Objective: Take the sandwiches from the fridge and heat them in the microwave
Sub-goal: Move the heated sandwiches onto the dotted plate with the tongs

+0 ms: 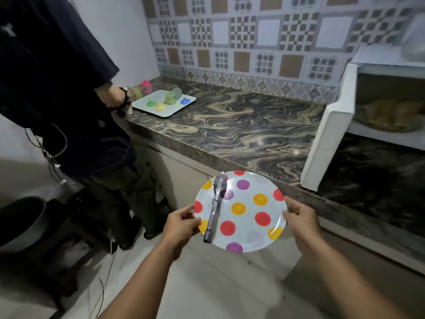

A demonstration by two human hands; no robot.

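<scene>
On the plate point(253, 217), tongs point(216, 209).

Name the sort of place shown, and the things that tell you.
Probably a home kitchen: a marbled stone counter, a patterned tile wall, and a white microwave with its door open, food inside.

Sandwiches point(388, 113) golden-brown, blurred, lying on glass plate point(368, 125) inside white microwave point(345, 88). Microwave door point(326, 143) swung open, microwave sitting at right end of marbled bench point(241, 125).
</scene>
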